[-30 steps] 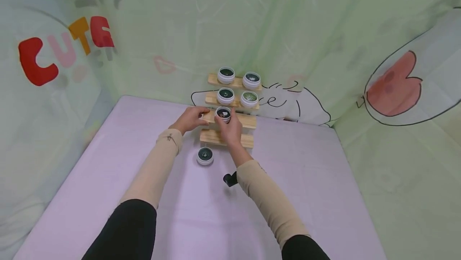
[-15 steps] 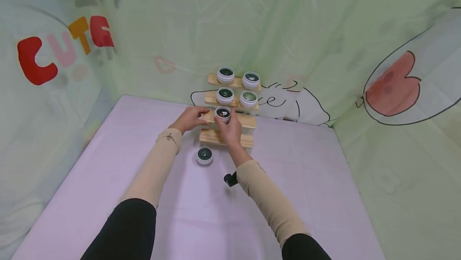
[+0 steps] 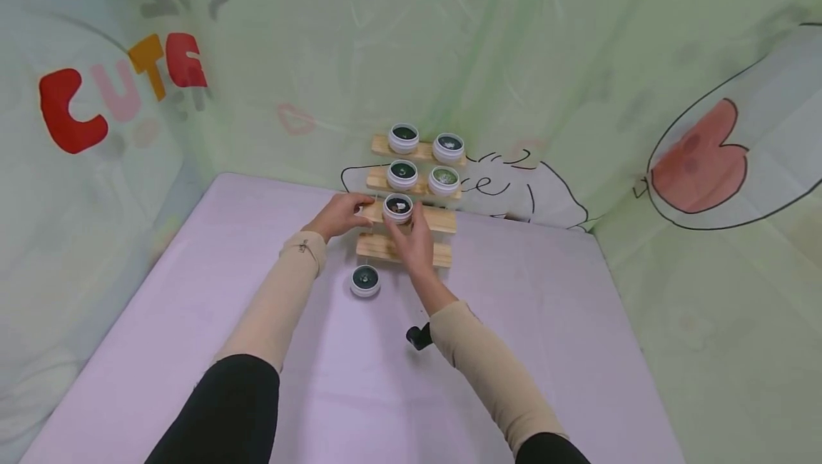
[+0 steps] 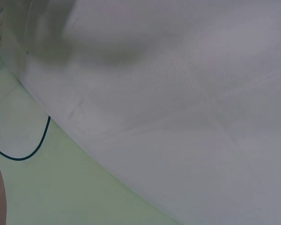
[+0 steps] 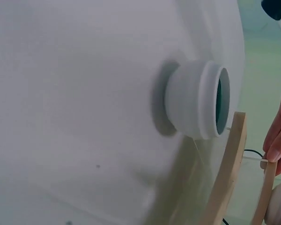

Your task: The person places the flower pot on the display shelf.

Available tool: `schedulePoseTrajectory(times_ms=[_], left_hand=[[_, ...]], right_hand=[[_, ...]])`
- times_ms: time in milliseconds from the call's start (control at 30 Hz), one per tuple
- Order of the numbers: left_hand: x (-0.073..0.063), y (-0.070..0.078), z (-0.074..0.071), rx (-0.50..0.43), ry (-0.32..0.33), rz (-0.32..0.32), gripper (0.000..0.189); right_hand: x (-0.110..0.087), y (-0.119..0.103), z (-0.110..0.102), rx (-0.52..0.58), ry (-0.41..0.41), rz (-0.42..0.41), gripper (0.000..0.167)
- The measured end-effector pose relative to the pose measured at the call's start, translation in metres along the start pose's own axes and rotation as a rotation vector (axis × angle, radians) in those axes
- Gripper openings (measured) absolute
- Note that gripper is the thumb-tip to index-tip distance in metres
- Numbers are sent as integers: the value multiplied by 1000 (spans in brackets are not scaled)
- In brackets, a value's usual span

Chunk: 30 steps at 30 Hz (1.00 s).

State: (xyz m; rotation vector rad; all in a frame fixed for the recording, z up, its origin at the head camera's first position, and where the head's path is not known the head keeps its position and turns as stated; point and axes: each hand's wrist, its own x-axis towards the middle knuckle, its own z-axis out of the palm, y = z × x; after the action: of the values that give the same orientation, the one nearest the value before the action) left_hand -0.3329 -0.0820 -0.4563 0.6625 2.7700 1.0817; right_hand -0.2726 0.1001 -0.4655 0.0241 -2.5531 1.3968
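A stepped display rack [image 3: 442,220] has wooden planks joined by see-through side pieces. My left hand [image 3: 338,215] pinches the left end of its second plank from the front, fingertips on the edge. On that same plank stands a small white jar [image 3: 397,208] with a dark, shiny middle. My right hand [image 3: 414,241] is just in front of this jar, thumb and fingers spread apart around its near and right sides. Another white jar [image 3: 365,280], dark green inside, stands on the table before the rack; the right wrist view shows this jar [image 5: 196,101] up close.
The two higher planks carry two white jars each, such as the pale green one [image 3: 444,179] and the one at top left [image 3: 403,137]. A lilac cloth [image 3: 552,350] covers the table. Green printed curtain [image 3: 308,57] hangs close behind the rack. The frontmost plank [image 3: 379,245] bears no jar.
My right hand has loosened from the jar on the second plank and drawn back slightly toward me. The jar stays in place there. My left hand keeps its hold on the rack.
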Motion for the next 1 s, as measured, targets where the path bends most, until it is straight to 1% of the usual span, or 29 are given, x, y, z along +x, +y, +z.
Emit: schedulePoseTrajectory(times_ms=[133,200,400,600,767,933,1000], left_hand=[[1,-1,0,9,-4,-9,59],[2,-1,-1,10,-4,-17,59],[3,-1,-1,8,-13,-20,59],[5,-6,2,1,-20,-25,60],[6,-10,4,-5,-14,-19,59],[6,-8,3,-18,-22,-38,60],[6,-7,3,-18,-24,-44,60]], right_hand=[[-14,2,-7,-16,-24,17,74],[-22,2,-11,-20,-35,29,82],[-36,10,-14,-1,-44,55,84],[-49,14,-11,44,-48,70,86],[-59,15,-6,64,-78,71,88],[-70,17,-1,62,-111,73,88],[-74,18,1,68,-130,89,87]])
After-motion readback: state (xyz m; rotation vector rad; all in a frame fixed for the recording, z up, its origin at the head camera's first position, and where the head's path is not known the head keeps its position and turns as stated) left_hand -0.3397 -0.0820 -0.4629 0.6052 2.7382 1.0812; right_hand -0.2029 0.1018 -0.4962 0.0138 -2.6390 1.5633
